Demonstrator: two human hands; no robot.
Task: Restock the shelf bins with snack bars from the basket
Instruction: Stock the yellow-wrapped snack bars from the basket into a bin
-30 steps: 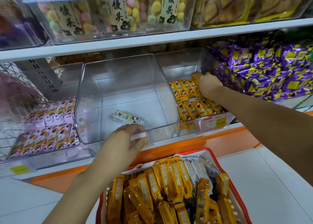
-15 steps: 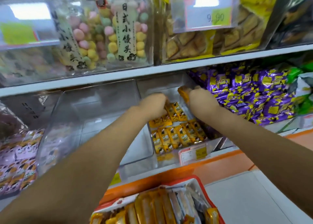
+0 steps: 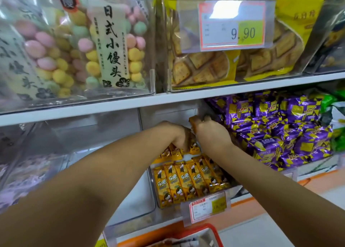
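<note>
Both my hands reach deep into a clear shelf bin [image 3: 155, 196] that holds rows of yellow snack bars [image 3: 188, 181]. My right hand [image 3: 211, 136] is closed around one yellow snack bar [image 3: 193, 123], its end poking up above my fingers at the back of the bin. My left hand [image 3: 177, 134] presses down on the back row of bars beside it, fingers curled among them. The red basket [image 3: 214, 233] shows only its rim at the bottom edge.
An empty clear bin [image 3: 78, 153] stands left of the bars' bin. Purple snack packs [image 3: 280, 133] are heaped to the right. Above the white shelf board [image 3: 168, 99] sit bins of coloured balls [image 3: 74, 47] and crackers [image 3: 201, 67] with a price tag [image 3: 233, 24].
My left hand left the empty bin's front and joined the right hand at the back of the yellow bars' bin. The view tilted up, so the basket dropped almost out of sight.
</note>
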